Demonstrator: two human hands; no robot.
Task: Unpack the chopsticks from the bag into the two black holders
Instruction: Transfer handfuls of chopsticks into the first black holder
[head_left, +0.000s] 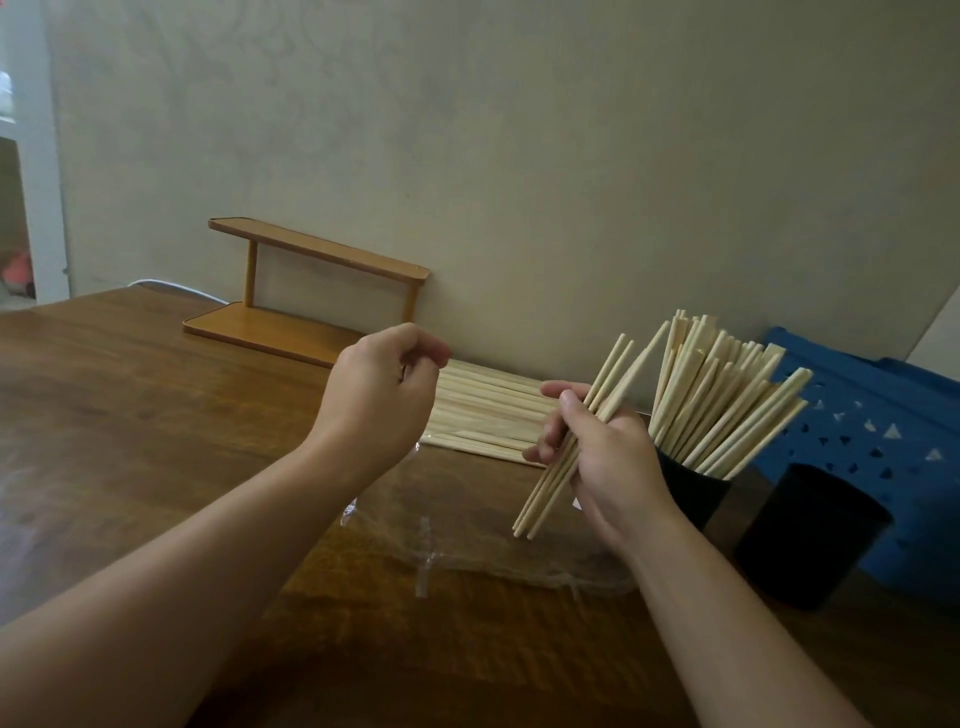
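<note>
My right hand grips a small bundle of pale wooden chopsticks, tilted with their thin tips pointing down and left. Just right of it stands a black holder packed with several upright chopsticks. A second black holder stands nearer and further right; I cannot see any chopsticks in it. My left hand hovers above the table with loosely curled fingers and holds nothing. A flat pile of chopsticks lies on the table by the wall. The clear plastic bag lies crumpled under my hands.
A small two-tier wooden shelf stands against the wall at the back left. A blue perforated plastic crate sits behind the holders at the right. The brown wooden table stretches out to the left.
</note>
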